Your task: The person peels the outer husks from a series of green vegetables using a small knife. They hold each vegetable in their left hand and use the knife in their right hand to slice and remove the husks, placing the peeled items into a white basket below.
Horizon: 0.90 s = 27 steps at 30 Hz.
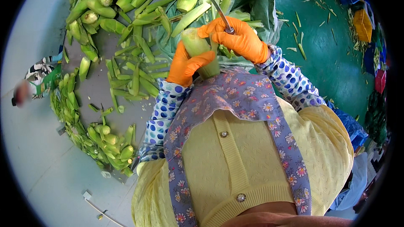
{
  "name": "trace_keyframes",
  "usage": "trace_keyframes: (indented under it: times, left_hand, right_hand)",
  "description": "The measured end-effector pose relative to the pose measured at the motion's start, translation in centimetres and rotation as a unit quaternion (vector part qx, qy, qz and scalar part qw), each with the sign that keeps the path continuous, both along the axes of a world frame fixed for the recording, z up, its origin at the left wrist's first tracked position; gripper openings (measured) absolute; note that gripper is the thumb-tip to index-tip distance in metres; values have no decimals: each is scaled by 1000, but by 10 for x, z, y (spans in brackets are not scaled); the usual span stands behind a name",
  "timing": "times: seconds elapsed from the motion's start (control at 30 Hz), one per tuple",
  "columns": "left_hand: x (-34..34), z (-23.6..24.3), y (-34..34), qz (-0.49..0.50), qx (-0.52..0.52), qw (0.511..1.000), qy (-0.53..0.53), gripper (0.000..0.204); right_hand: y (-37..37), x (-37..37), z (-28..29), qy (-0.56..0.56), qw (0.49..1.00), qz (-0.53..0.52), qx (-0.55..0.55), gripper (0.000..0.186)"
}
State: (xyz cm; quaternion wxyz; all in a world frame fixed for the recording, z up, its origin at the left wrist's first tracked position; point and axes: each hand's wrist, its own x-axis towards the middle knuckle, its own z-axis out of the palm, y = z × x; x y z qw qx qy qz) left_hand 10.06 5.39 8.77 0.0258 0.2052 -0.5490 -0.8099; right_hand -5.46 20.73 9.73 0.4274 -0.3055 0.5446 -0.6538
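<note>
Both my hands wear orange gloves and meet close in front of my chest. My left hand [185,64] grips a pale green corn ear in its husk [198,46], held upright against my flowered apron. My right hand [240,38] is closed on the handle of a curved knife [215,5], whose blade points up and away above the ear. The right glove's fingers rest against the top of the ear. Dotted sleeve covers run over both forearms.
A big heap of unhusked corn [105,4] lies ahead on the grey floor. Cut husk strips [134,75] are scattered in front, and a curved row of trimmed ears [105,141] sits at the lower left. Yellow and blue crates [362,23] stand on green floor at the right.
</note>
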Motion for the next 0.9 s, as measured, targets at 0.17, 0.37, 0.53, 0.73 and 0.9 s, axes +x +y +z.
trace_keyframes:
  times: [0.17, 0.37, 0.53, 0.73, 0.9]
  left_hand:
    - [3, -15, -22, 91, 50, 994, 37, 55]
    - [22, -18, -100, 309, 212, 920, 116, 50]
    - [7, -4, -80, 202, 45, 973, 102, 64]
    - [-9, 20, -11, 31, 29, 998, 45, 76]
    - [-12, 32, 8, -34, 34, 999, 4, 73]
  right_hand:
    - [19, -11, -8, -188, 980, 23, 65, 21]
    - [72, -8, -37, -162, 978, 27, 130, 18]
    - [60, -17, -55, 238, 964, -57, 106, 33]
    - [18, -26, -5, 278, 959, -51, -26, 55]
    - [-15, -18, 4, 394, 901, -95, -153, 44]
